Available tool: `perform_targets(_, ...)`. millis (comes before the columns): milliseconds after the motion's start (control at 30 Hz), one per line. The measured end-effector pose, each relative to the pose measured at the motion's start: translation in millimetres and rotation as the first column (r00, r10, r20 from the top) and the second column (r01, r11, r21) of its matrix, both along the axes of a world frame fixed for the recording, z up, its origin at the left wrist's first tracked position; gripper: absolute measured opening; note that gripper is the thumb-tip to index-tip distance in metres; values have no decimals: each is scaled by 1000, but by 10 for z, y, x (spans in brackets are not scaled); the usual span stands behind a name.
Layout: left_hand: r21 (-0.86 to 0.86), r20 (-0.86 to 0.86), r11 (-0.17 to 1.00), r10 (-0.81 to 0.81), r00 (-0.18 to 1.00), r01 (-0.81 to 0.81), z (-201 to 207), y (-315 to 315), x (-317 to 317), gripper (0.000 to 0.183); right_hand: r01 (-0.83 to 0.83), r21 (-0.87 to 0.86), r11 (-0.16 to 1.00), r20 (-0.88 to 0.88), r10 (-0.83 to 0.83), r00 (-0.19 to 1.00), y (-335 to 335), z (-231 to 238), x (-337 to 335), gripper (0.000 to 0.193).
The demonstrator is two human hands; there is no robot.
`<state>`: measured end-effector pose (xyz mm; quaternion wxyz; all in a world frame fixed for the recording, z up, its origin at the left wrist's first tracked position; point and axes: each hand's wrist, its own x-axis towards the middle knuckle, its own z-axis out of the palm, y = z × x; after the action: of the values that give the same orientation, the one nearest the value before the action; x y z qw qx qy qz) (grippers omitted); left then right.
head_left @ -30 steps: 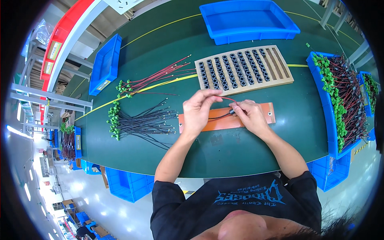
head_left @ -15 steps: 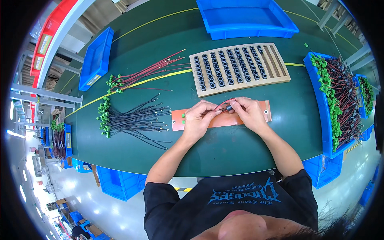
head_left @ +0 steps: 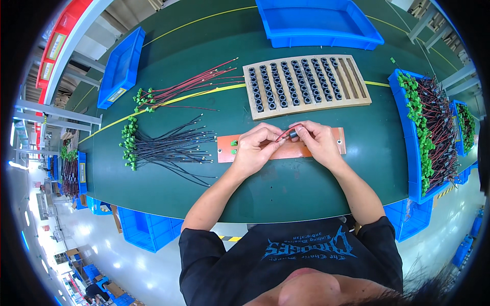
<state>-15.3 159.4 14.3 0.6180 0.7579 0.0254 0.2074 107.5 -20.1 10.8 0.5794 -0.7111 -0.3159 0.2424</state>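
Over an orange-brown strip board (head_left: 282,152), both my hands meet at a small black ring core (head_left: 293,133) with red wire (head_left: 284,134) beside it. My left hand (head_left: 252,150) is closed in a pinch on the wire. Thumb and fingers of my right hand (head_left: 320,146) grip the black core, and the wire curves over to it. Whether the wire passes through the core is hidden by my fingers. Two small green connectors (head_left: 234,147) sit at the board's left end. Beyond the board is a wooden tray (head_left: 311,109) with rows of black ring cores (head_left: 283,86).
Black wires with green connectors (head_left: 173,146) lie left, red wires (head_left: 189,84) behind them. A blue bin (head_left: 413,148) of wired assemblies stands right. Blue trays sit at the far left (head_left: 120,71) and back (head_left: 321,25). The table's near edge runs before my body.
The view has shifted slightly. My hands stay over the board, with the red wire and the black core still between them; their fingers have moved only a little.
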Motion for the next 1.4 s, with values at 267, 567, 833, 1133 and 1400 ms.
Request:
perform_targets(267,240,-2,968,80,997,-77,48,20,4,6,52,31,998,-54,-50,997,16,12,-20,20)
perform_targets(567,151,-25,986,79,997,-74,40,6,-30,8,66,42,997,-125,-60,990,5,4,12,17)
perform_targets(833,135,-15,990,42,999,-39,5,59,-3,10,60,50,997,-129,-53,990,6,-15,13,17)
perform_targets(1133,231,71,973,-2,997,-14,-106,53,78,12,51,87,995,-122,-40,992,-3,-74,21,16)
perform_targets(1400,249,58,969,-11,998,-4,41,12,13,12,64,108,992,-154,-47,987,-8,-87,44,15)
